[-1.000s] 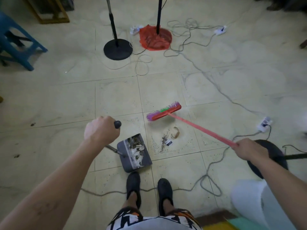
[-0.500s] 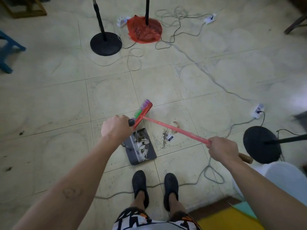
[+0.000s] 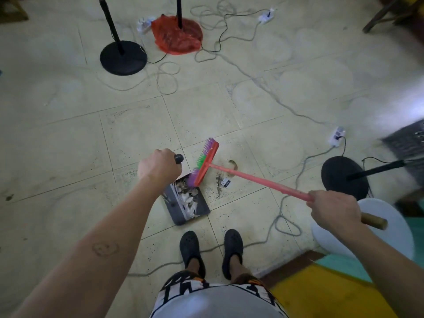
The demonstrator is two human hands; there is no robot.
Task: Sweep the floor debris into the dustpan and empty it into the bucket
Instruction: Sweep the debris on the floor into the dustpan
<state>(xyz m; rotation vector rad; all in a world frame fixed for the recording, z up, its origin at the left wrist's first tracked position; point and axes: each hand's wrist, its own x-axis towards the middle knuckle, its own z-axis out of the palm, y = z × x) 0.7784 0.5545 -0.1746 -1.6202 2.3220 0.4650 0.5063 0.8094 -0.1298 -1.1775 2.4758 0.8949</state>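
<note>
A grey dustpan (image 3: 202,206) lies on the tiled floor in front of my feet, with scraps and dirt piled in it. My left hand (image 3: 158,167) grips the black knob at the top of its long handle. My right hand (image 3: 333,208) grips the pink stick of the broom (image 3: 257,181). The red broom head (image 3: 206,165), with purple and green bristles, stands on edge at the dustpan's far lip. Loose debris (image 3: 223,182), including twigs and a small label, lies on the floor just right of the pan. A white bucket (image 3: 387,239) sits at my right, partly behind my right arm.
Grey and black cables (image 3: 286,106) snake across the floor, one looping near my shoes (image 3: 212,249). Black round stand bases sit at the far left (image 3: 124,57) and at the right (image 3: 339,173). A red bag (image 3: 177,35) covers another base. A power strip (image 3: 336,136) lies at the right.
The broom head has swung left from beyond the debris to the dustpan's far lip and turned on edge. My left hand kept hold of the dustpan handle. The view moved closer.
</note>
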